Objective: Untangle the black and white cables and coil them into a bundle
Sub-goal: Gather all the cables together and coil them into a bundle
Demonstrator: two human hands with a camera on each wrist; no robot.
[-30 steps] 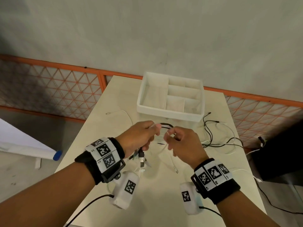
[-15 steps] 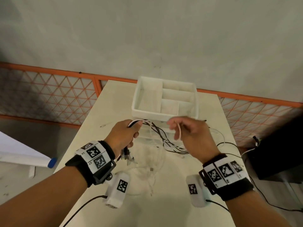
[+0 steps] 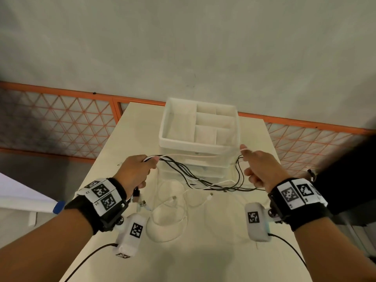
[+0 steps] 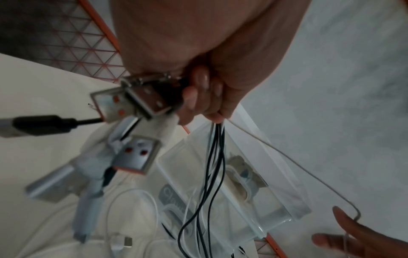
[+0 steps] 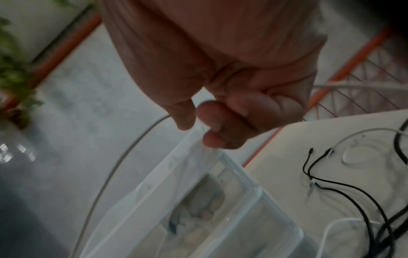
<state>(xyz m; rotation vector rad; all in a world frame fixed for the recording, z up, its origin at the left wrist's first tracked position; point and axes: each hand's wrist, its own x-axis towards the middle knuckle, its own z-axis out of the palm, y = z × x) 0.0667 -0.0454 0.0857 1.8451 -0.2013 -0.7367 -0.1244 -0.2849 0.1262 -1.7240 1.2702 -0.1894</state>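
- Black cables (image 3: 179,169) and white cables (image 3: 195,182) run as one sagging bundle across the middle of the head view, from the left hand (image 3: 135,170) down to the table (image 3: 203,251) near the right wrist.
- Left hand, at centre left, has its fingers curled tight round the bundle; USB plugs (image 4: 134,99) dangle below its fist in the left wrist view.
- Right hand (image 3: 259,166), at centre right, pinches a single white strand (image 3: 195,155) between thumb and fingertip; that strand stretches nearly straight back to the left hand.
- Loose white loops and small connectors (image 3: 174,198) lie on the table at lower centre.
- Behind the cables stands a white divided tray (image 3: 183,142) on clear plastic drawers (image 3: 203,171).
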